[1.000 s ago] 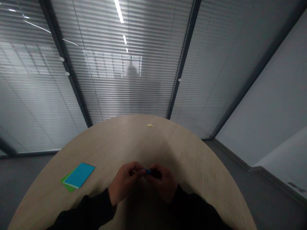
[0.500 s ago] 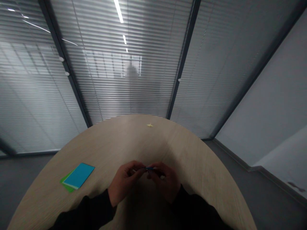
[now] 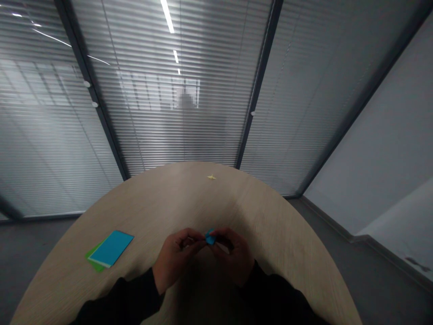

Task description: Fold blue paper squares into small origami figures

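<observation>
A small piece of folded blue paper [image 3: 210,238] is pinched between my two hands, just above the near middle of the table. My left hand [image 3: 179,255] grips its left side between thumb and forefinger. On the other side, the fingertips of my right hand [image 3: 234,253] close on it and cover part of it. The exact shape of the folds is too small to make out. To the left lies a stack of paper sheets [image 3: 113,248], blue on top with green showing beneath.
A small yellow folded paper star [image 3: 211,177] sits near the far edge of the round wooden table [image 3: 162,194]. Behind the table stands a glass partition with blinds [image 3: 203,135]. A white wall [image 3: 382,149] rises on the right.
The blue paper has turned between my fingers, from a thin dark edge to a broader, brighter face. My hands have barely shifted; the sheets and star are where they were.
</observation>
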Tool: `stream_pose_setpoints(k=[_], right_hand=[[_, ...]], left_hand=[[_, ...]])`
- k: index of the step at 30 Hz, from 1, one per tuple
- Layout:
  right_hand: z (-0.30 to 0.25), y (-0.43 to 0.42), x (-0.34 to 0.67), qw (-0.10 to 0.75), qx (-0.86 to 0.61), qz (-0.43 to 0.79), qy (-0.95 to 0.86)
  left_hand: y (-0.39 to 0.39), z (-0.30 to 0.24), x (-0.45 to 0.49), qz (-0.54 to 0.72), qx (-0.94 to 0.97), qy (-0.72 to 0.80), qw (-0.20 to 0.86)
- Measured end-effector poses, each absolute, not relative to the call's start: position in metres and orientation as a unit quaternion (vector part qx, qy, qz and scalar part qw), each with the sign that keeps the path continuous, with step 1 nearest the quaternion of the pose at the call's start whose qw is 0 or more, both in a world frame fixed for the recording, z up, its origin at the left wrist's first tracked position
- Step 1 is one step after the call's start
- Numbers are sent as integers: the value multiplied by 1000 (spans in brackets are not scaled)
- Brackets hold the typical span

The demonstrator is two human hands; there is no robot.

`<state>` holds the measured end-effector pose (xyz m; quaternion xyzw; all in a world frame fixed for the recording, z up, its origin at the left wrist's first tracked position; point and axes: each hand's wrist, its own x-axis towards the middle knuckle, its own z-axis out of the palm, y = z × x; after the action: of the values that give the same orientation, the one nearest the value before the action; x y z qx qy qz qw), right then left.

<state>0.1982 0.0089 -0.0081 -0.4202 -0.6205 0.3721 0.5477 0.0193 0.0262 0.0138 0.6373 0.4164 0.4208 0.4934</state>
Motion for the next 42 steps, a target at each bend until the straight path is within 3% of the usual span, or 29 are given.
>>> stream_pose_setpoints(k=[42], right_hand=[[-8,12,193,559,-485,391,-548]], left_hand=[[25,15,26,424,632,434,481]])
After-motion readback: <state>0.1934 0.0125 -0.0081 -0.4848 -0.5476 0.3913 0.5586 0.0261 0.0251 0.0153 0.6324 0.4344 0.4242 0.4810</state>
